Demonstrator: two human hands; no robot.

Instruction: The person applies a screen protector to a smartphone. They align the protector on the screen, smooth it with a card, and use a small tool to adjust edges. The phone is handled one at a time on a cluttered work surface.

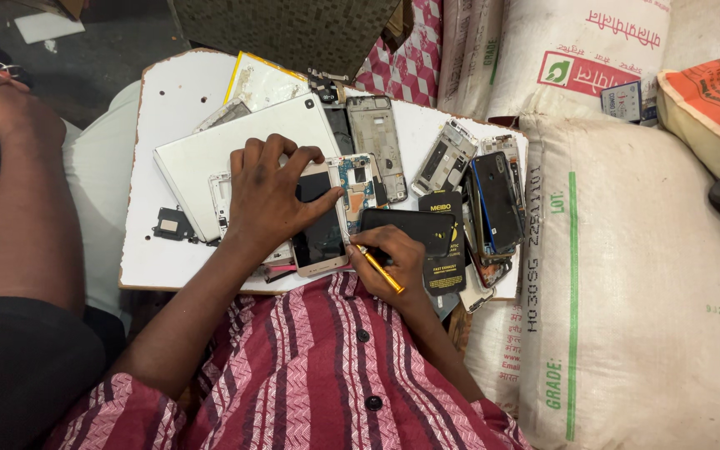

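The left hand [270,196] lies flat over the upper half of a gold-framed phone [320,225], fingers spread wide, thumb pressed along the phone's right side and fingertips curled over its top edge. The phone rests near the front edge of the bench [168,92], roughly at mid-width. Its long axis runs from the front edge toward the back edge, tilted slightly; the bottom end points at the person. The screen is dark and glossy; the frame is smooth, with rounded corners.

The right hand [395,260] is closed on a thin yellow tool [383,271], held like a pen. The tool's tip meets the phone's lower right side; its shaft slants toward the front right.

Just right of the phone lies an opened phone chassis [358,185] with blue and metallic parts exposed. A black rectangular phone [406,227] lies crosswise, partly under the right hand. A flat white tablet back [235,146] lies beneath the left hand, toward the back left. More stripped phone frames [447,157] sit toward the right edge. The bench is a white board with worn, chipped edges.

A woven white sack [635,283] stands beside the right edge. Another person's arm [27,192] is at the far left.
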